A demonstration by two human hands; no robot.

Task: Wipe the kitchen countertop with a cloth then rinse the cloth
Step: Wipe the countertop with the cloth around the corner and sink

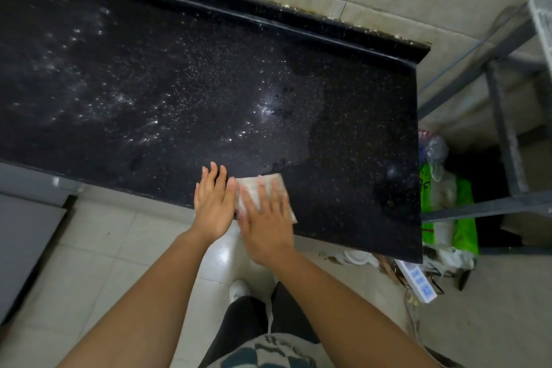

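Dark print on green bag point(464, 197) at 3 o'clock, past the countertop point(209, 84) end: too blurred to read. Blue markings on white power strip point(416, 278) on floor at 4 o'clock: likewise unreadable. Cloth point(249, 183): pale beige, folded to a rough rectangle, flat on the black speckled countertop at its near edge, about 6 o'clock. Pressed down by right hand point(265, 224), fingers straight and spread across it, nothing clenched. Left hand point(213, 206): released, fingers straight, flat on the countertop edge just beside the cloth at its 9 o'clock. Wet streaks and droplets over the surface from 9 to 12 o'clock.
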